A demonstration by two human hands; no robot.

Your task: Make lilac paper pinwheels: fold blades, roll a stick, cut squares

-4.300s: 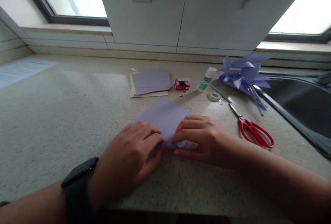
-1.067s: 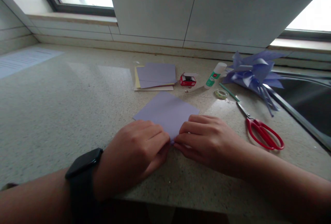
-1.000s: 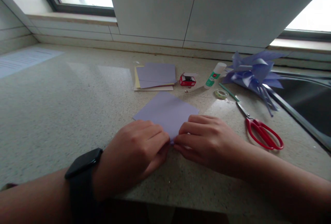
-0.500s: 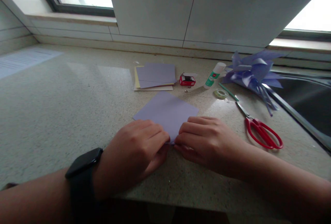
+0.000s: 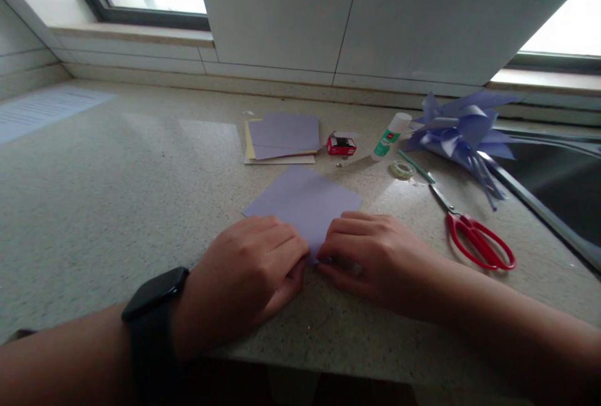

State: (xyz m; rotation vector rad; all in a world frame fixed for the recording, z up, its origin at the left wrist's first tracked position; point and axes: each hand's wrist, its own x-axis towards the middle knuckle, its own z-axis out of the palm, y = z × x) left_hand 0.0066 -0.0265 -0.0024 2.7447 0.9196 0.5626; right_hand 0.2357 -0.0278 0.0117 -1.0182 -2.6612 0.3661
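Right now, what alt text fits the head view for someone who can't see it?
The left hand and right hand pinch the near corner of a lilac sheet on a speckled countertop. Beyond the sheet are a paper stack, a red box and a glue stick; to its right, red-handled scissors lie near a sink.

The counter (image 5: 117,206) is pale and speckled. Directly on it lie a lavender sheet (image 5: 303,196), stacked papers (image 5: 284,137), a red box (image 5: 341,145) (flap raised), a glue stick (image 5: 387,138), a tape roll (image 5: 402,171), a green rod (image 5: 417,167), red-handled scissors (image 5: 477,243) and, far left, a printed page (image 5: 47,109).
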